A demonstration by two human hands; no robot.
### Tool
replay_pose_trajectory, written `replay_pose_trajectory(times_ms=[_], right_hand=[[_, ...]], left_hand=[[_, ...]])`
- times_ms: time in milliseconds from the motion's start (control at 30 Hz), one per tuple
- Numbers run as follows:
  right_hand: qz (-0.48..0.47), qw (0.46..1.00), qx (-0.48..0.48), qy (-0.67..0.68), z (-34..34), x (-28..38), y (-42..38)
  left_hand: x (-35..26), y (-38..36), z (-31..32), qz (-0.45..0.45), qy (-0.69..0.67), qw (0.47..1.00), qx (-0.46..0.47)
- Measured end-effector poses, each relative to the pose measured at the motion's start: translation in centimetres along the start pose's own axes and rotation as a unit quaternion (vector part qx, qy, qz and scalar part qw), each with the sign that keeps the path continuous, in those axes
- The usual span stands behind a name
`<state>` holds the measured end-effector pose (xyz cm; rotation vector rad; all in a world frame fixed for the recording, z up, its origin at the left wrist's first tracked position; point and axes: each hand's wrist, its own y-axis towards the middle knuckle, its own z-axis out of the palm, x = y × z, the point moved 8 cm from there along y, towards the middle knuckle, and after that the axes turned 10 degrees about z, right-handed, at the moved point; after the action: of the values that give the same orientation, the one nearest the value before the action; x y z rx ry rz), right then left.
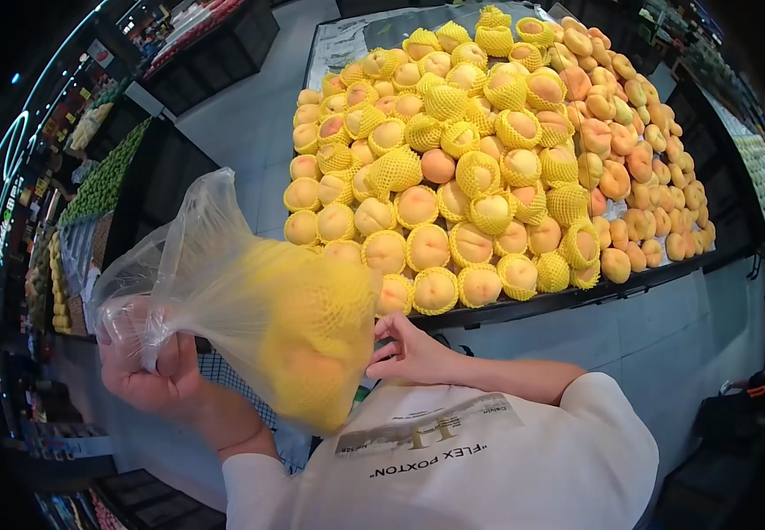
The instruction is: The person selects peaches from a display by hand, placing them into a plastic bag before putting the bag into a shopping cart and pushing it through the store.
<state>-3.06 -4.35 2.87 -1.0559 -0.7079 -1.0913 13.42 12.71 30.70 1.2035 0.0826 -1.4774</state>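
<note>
My left hand (154,358) is closed round the gathered neck of a clear plastic bag (214,221), whose loose top flares above the fist. Inside hang several peaches in yellow foam nets (307,327), blurred through the film. My right hand (404,347) is at the bag's right side, fingers loosely bent and apart, with the fingertips right at the film and nothing visible in them. Beyond both hands, rows of peaches in yellow foam nets (431,247) cover a display stand.
Bare flat peaches (616,181) fill the stand's right part. The stand's dark front edge (532,305) runs just past my right hand. Below the bag shows a wire-mesh basket or cart (237,389). Green fruit (109,177) is heaped on a stand at left.
</note>
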Motion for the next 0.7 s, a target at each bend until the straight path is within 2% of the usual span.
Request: replay_pose_trajectory(times_ms=[67,133,167,200,233,267,367,400,500,667,700], right_hand=[[0.004,0.999,-0.006,0.043,-2.2,-0.1,-1.0],[-0.007,0.988,-0.051,0.143,-4.3,1.5,-1.8],[-0.012,0.978,-0.073,0.193,-5.2,1.9,-2.0],[-0.027,0.971,-0.047,0.234,-5.8,1.7,-1.6],[-0.023,0.967,-0.050,0.249,-6.3,1.2,-1.2],[-0.018,0.963,-0.052,0.265,-6.6,0.6,-0.9],[0.006,0.955,-0.041,0.294,-6.8,0.0,-0.2],[0.016,0.953,-0.035,0.301,-6.7,0.2,0.0],[0.054,0.946,-0.045,0.315,-6.5,1.1,-0.3],[0.074,0.946,-0.050,0.310,-7.4,-0.5,0.4],[0.074,0.947,-0.047,0.309,-7.6,-0.6,0.3]], left_hand=[[0.0,-0.7,0.3,0.115,0.217,0.958,-0.148],[-0.7,0.0,3.4,0.261,0.396,0.877,-0.074],[-0.3,0.1,6.3,0.344,0.461,0.815,0.072],[0.4,0.1,6.9,0.340,0.432,0.828,0.107],[1.0,0.2,7.6,0.333,0.403,0.840,0.142],[2.3,0.5,6.5,0.240,0.285,0.926,0.061],[5.6,0.9,6.0,0.086,0.151,0.984,-0.049],[6.5,1.3,5.6,0.044,0.110,0.992,-0.033],[8.8,2.1,4.6,-0.020,0.099,0.995,-0.025],[12.6,3.5,5.1,-0.099,0.013,0.994,-0.051],[13.1,4.1,5.4,-0.110,-0.052,0.993,0.006]])
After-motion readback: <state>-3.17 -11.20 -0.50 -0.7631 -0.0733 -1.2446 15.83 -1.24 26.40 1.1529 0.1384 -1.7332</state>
